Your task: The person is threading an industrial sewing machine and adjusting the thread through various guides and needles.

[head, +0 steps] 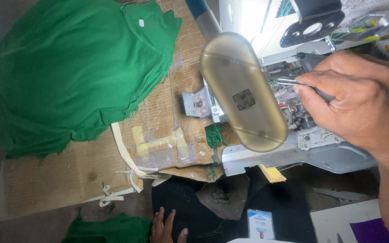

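While the right hand (356, 105) pinches tweezers (287, 82) inside the opened sewing machine (293, 112), the left hand (167, 227) rests with fingers spread, empty, beside green fabric (109, 229).

Right hand (356, 101) with tweezers (289, 82) at sewing machine (302, 135)

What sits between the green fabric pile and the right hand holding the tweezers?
In the head view, between the green fabric pile and the right hand with its tweezers, lie taped cardboard and a translucent oval guard.
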